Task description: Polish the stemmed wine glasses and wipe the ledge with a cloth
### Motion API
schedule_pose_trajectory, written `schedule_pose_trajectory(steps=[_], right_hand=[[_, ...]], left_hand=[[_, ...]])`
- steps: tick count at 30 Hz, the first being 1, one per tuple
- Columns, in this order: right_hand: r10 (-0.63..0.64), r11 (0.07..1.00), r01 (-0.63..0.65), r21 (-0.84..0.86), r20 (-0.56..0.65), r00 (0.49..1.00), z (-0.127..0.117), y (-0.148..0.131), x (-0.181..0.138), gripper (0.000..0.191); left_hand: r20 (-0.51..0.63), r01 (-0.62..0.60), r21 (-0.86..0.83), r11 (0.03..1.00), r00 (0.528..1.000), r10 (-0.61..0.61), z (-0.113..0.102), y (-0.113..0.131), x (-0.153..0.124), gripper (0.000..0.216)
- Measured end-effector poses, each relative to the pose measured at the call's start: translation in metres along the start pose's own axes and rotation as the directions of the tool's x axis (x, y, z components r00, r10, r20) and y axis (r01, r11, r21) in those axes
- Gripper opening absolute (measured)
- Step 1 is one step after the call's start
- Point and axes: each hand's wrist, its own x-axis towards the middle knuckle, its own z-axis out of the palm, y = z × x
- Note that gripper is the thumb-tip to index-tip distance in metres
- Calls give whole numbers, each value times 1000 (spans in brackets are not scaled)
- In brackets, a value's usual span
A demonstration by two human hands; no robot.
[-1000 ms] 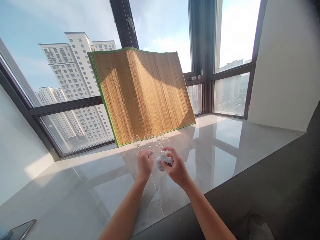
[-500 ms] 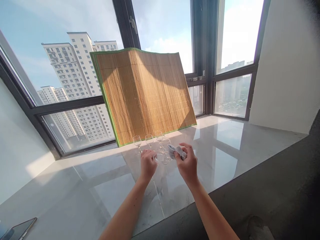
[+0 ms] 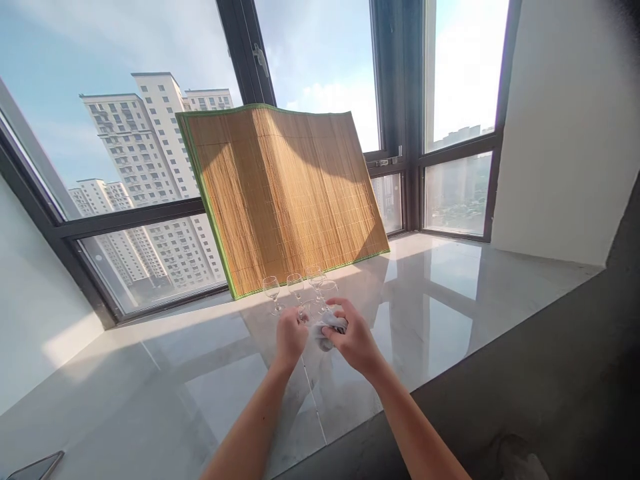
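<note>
My left hand (image 3: 291, 339) is closed, its fingers pinching a clear stemmed glass (image 3: 311, 308) that is partly hidden and hard to see. Close beside it, my right hand (image 3: 356, 339) grips a crumpled light grey cloth (image 3: 328, 333), which hangs right by the held glass. Several more clear stemmed glasses stand upright just beyond my hands, among them one at the left (image 3: 271, 288) and another beside it (image 3: 295, 285). The ones nearest my right hand overlap, so their bases are hard to make out.
A folded bamboo mat (image 3: 290, 200) with green edging leans against the dark window frame (image 3: 411, 120) behind the glasses. The glossy tiled sill (image 3: 220, 400) ends at a front edge on the right. A phone-like device (image 3: 37, 467) lies at the lower left.
My right hand has brought the cloth left and down, nearer to my left hand. The view has shifted slightly. My left hand keeps its grip.
</note>
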Motion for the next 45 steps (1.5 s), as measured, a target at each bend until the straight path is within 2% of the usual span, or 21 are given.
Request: schedule_pose_trajectory(steps=[5, 7, 9, 12, 14, 21, 27, 32, 34, 38, 45], right_hand=[[-40, 999, 42, 17, -114, 993, 5, 0, 1, 37], [-26, 998, 35, 49, -173, 985, 4, 0, 1, 34], [-2, 998, 21, 66, -269, 963, 0, 0, 3, 33], [31, 998, -6, 58, -437, 899, -9, 6, 6, 34], [66, 997, -40, 65, -493, 868, -15, 14, 8, 36], [158, 987, -128, 94, -473, 867, -19, 45, 9, 41], [184, 983, -163, 87, -449, 874, -19, 50, 7, 40], [205, 979, -188, 84, -449, 870, -21, 50, 7, 39], [213, 977, -192, 92, -446, 870, -21, 50, 7, 40], [211, 978, -187, 96, -451, 867, -20, 49, 8, 42], [219, 976, -201, 90, -462, 859, -21, 48, 8, 43]], left_hand=[[-4, -14, 100, 995, 1000, 15, -2, -3, 0, 21], [40, -1, 32, 999, 999, 0, 1, -6, 1, 21], [112, 97, -108, 989, 990, -85, 5, -10, 2, 20], [207, 252, -252, 934, 957, -202, 11, -19, 4, 18], [227, 274, -272, 922, 950, -216, 15, -24, 4, 17], [256, 265, -209, 942, 944, -208, 21, -36, 8, 12], [274, 215, -59, 975, 942, -191, 20, -40, 8, 10], [199, 248, 212, 945, 936, -290, 11, -36, 7, 20], [214, 245, 277, 929, 927, -308, 8, -32, 7, 23], [297, 157, 217, 963, 930, -218, 10, -24, 5, 23], [321, 70, 127, 989, 941, -108, 16, -26, 2, 14]])
